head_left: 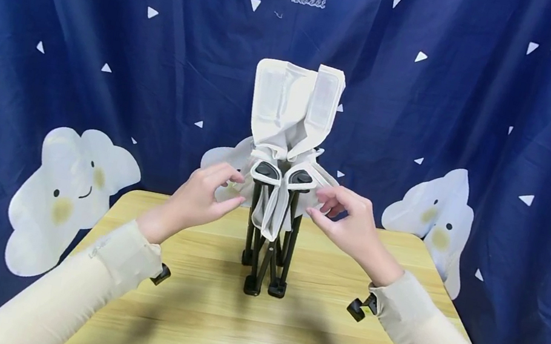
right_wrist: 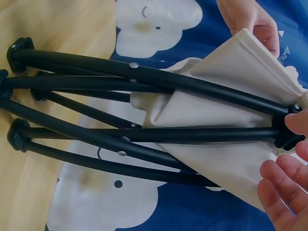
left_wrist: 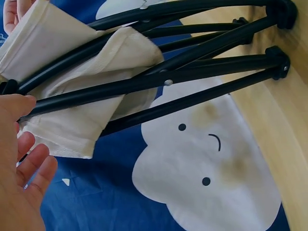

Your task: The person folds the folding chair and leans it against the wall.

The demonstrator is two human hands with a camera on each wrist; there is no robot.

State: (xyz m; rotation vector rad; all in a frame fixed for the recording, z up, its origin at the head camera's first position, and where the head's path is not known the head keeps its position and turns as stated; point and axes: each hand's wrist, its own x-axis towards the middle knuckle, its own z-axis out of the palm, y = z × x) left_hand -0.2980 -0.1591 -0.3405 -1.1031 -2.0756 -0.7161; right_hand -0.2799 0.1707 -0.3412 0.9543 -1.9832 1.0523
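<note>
Currently shows a folding chair (head_left: 274,212) upright at mid-frame on the table (head_left: 204,322), already collapsed, seemingly unspread as yet, between left hand (head_left: 197,195) and right hand (head_left: 355,224), loosely cupped, gripping nothing.

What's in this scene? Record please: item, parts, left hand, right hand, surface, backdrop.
item: folding chair, folded, standing upright
parts: white fabric above and around black legs
left hand: beside the chair's left side, fingers relaxed, not gripping; contact unclear
right hand: beside the chair's right side, fingers relaxed, not gripping; contact unclear
surface: wooden table, chair feet resting on it
backdrop: blue curtain with white clouds and small triangles
</note>
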